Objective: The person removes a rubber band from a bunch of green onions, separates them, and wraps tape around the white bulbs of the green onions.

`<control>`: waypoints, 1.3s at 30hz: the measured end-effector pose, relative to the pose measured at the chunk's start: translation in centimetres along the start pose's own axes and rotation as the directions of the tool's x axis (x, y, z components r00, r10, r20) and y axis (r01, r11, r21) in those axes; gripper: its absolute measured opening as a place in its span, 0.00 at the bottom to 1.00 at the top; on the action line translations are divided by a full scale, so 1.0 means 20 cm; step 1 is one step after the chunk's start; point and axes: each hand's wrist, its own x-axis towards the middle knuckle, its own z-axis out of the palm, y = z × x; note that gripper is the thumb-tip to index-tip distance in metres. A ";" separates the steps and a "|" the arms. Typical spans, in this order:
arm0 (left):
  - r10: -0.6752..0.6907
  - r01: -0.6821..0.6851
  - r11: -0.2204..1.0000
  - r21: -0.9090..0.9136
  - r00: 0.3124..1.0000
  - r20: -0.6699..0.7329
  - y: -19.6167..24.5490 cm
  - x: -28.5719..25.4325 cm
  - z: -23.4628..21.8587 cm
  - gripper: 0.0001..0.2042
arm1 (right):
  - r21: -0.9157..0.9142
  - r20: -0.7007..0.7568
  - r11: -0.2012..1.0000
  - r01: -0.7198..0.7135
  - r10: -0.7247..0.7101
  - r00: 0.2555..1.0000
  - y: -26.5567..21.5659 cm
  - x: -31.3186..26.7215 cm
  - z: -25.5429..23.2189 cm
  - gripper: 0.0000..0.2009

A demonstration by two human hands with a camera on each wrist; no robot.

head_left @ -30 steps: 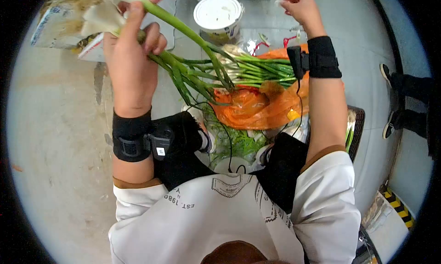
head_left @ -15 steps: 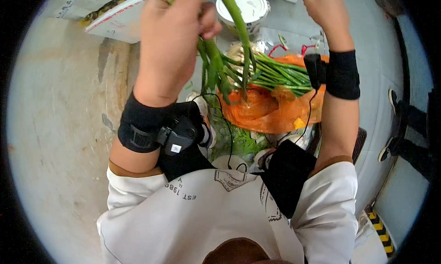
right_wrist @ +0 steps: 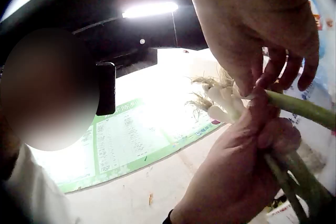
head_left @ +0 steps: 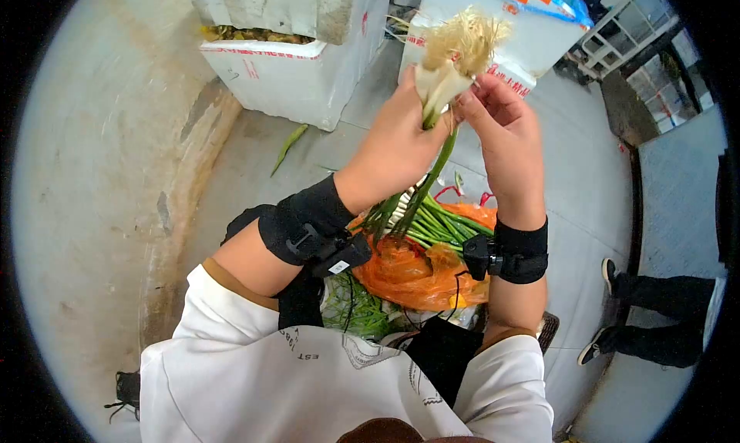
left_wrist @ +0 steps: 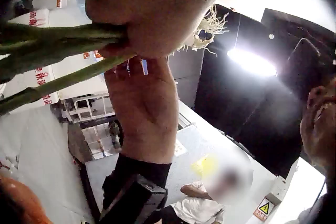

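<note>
My left hand (head_left: pixel 401 139) grips a few green onions (head_left: pixel 438 92) around their white stalks in the head view. Their pale, stringy roots (head_left: pixel 465 41) point away from me, and the green leaves (left_wrist: pixel 58 45) hang down below the fist. The right hand (head_left: pixel 509 131) meets it from the right, thumb and finger pinching at the white stalks beside the left thumb. Up close in the right wrist view, its fingertips (right_wrist: pixel 251 88) are right at the white bulbs (right_wrist: pixel 223 100). Both hands partly cover the stalks.
Below the hands, more green onions (head_left: pixel 445 226) lie on an orange plastic bag (head_left: pixel 412 273). White foam boxes (head_left: pixel 285 77) stand ahead, another (head_left: pixel 493 31) to their right. A long green piece (head_left: pixel 289 146) lies on the floor. Another person's legs (head_left: pixel 655 331) are at right.
My left hand has carried the green onions from the left toward the centre. The right hand has come in to the stalks. The head view has shifted, showing more of the boxes ahead.
</note>
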 end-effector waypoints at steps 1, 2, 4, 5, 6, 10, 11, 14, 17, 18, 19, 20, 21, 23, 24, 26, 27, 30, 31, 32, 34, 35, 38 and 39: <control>0.119 -0.118 0.982 0.150 0.993 0.002 0.01 0.00 -0.01 0.18 | -0.007 0.009 1.000 -0.010 0.010 1.000 -0.02 -0.01 0.01 0.13; 0.172 -0.169 0.975 0.147 0.985 -0.004 -0.01 0.00 -0.01 0.23 | -0.015 0.016 1.000 -0.019 0.020 1.000 -0.05 -0.01 0.02 0.13; 0.279 -0.267 0.943 0.198 0.960 -0.035 -0.02 0.02 -0.03 0.23 | -0.012 -0.005 1.000 -0.002 0.002 1.000 -0.07 -0.02 0.06 0.13; 0.380 -0.356 0.899 0.254 0.924 -0.049 -0.01 0.02 -0.04 0.24 | 0.000 -0.035 1.000 0.013 -0.013 0.999 -0.08 -0.03 0.08 0.13; 0.362 -0.340 0.921 0.190 0.927 -0.101 -0.01 0.02 -0.03 0.24 | 0.042 -0.065 0.999 0.023 -0.020 0.998 -0.12 -0.04 0.11 0.15; 0.290 -0.287 0.956 0.059 0.956 -0.036 0.06 -0.01 -0.05 0.23 | 0.043 -0.090 0.999 -0.018 0.021 0.996 -0.21 -0.07 0.14 0.15; 0.281 -0.278 0.959 0.053 0.958 -0.054 0.08 -0.01 -0.05 0.23 | 0.035 -0.073 0.999 -0.004 0.007 0.997 -0.23 -0.07 0.15 0.15; 0.306 -0.301 0.951 0.072 0.949 -0.081 0.11 -0.03 -0.06 0.22 | -0.051 -0.077 0.998 0.021 -0.025 0.997 -0.27 -0.09 0.17 0.15; 0.346 -0.340 0.937 0.083 0.935 -0.076 0.12 -0.05 -0.08 0.22 | -0.187 -0.109 0.982 0.032 -0.053 0.993 -0.31 -0.12 0.19 0.15; 0.351 -0.347 0.935 0.072 0.934 -0.065 0.12 -0.06 -0.08 0.21 | -0.244 -0.118 0.969 0.030 -0.061 0.991 -0.31 -0.13 0.19 0.14; 0.355 -0.350 0.934 0.069 0.933 -0.065 0.13 -0.06 -0.09 0.21 | -0.246 -0.119 0.969 0.033 -0.064 0.991 -0.33 -0.14 0.20 0.14; 0.379 -0.373 0.922 0.101 0.924 -0.053 0.13 -0.06 -0.09 0.21 | -0.249 -0.117 0.968 0.030 -0.061 0.991 -0.35 -0.15 0.21 0.14; 0.403 -0.394 0.909 0.136 0.914 -0.040 0.14 -0.07 -0.10 0.21 | -0.248 -0.113 0.968 0.029 -0.058 0.992 -0.37 -0.16 0.21 0.14; 0.282 -0.282 0.959 -0.037 0.959 0.013 0.17 -0.08 -0.11 0.20 | -0.209 -0.114 0.978 0.022 -0.047 0.992 -0.40 -0.19 0.23 0.13; 0.164 -0.143 0.969 -0.202 0.983 0.087 0.19 -0.09 -0.12 0.20 | -0.169 -0.114 0.986 0.012 -0.032 0.993 -0.41 -0.20 0.24 0.11; 0.246 -0.223 0.953 -0.205 0.965 0.094 0.19 -0.09 -0.13 0.20 | -0.279 -0.101 0.956 0.093 -0.126 0.987 -0.37 -0.18 0.20 0.10; 0.322 -0.295 0.932 -0.211 0.941 0.106 0.17 -0.09 -0.13 0.20 | -0.383 -0.082 0.909 0.165 -0.211 0.974 -0.36 -0.17 0.18 0.09; 0.299 -0.242 0.910 -0.337 0.946 0.127 0.12 -0.09 -0.08 0.19 | -0.323 0.018 0.938 0.130 -0.131 0.991 -0.38 -0.19 0.13 0.12; 0.234 -0.133 0.883 -0.451 0.956 0.176 0.13 -0.07 -0.08 0.18 | -0.306 0.036 0.943 0.131 -0.126 0.991 -0.37 -0.18 0.12 0.13; 0.290 -0.188 0.866 -0.463 0.944 0.160 0.15 -0.05 -0.08 0.12 | -0.302 0.023 0.947 0.113 -0.111 0.994 -0.36 -0.17 0.12 0.13; 0.286 -0.209 0.891 -0.402 0.948 0.141 0.13 -0.04 -0.06 0.09 | -0.310 0.106 0.926 0.214 -0.191 0.976 -0.33 -0.18 0.13 0.15; 0.301 -0.250 0.908 -0.335 0.947 0.110 0.11 -0.04 -0.04 0.07 | -0.330 0.084 0.920 0.213 -0.196 0.977 -0.33 -0.19 0.16 0.17; 0.295 -0.232 0.888 -0.396 0.950 0.105 0.11 -0.07 0.01 0.09 | -0.358 0.068 0.899 0.254 -0.246 0.967 -0.27 -0.22 0.18 0.17; 0.307 -0.250 0.852 -0.459 0.950 0.053 0.15 -0.09 0.02 0.16 | -0.334 0.007 0.892 0.304 -0.320 0.947 -0.30 -0.25 0.24 0.20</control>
